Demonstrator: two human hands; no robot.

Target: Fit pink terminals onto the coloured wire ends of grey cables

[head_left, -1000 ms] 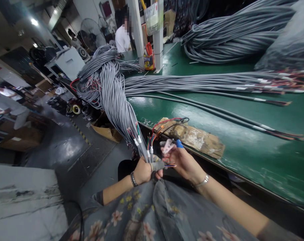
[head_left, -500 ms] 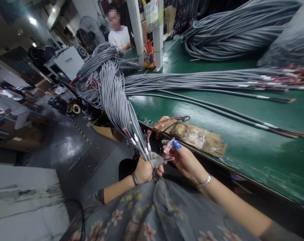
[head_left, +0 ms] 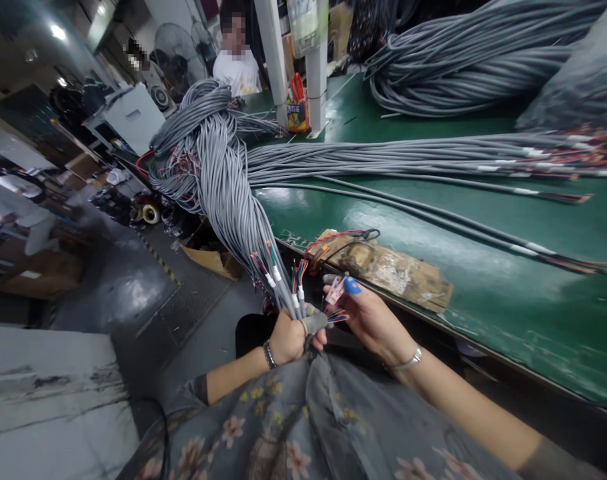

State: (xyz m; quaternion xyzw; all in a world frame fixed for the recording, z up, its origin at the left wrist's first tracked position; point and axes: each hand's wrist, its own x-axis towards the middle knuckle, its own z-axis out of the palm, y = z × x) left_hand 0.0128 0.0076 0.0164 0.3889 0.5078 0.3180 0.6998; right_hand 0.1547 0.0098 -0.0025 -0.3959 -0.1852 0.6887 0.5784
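My left hand (head_left: 293,339) is closed around the ends of several grey cables (head_left: 236,190) that hang off the bench in a thick bundle. Stripped coloured wires (head_left: 337,315) stick out past my left thumb, which wears a grey cover. More cable ends with white sleeves (head_left: 296,295) and bare colored wires stand up above that fist. Just right of it, my right hand (head_left: 366,313) pinches a small pale pinkish tool (head_left: 335,290) between covered fingertips, one cover being blue. The tool's tip is close to the coloured wires; whether it touches them I cannot tell.
A worn wooden block (head_left: 383,267) with a red wire lies on the green bench (head_left: 488,307) at its front edge. Grey cables (head_left: 383,157) stretch across the bench, and a large coil (head_left: 463,63) lies behind. A person (head_left: 236,67) sits beyond the white post (head_left: 316,87).
The coloured wires by my left thumb are a little more fanned out. Both hands keep nearly the same place. The person at the back has shifted posture, and the view has tilted slightly.
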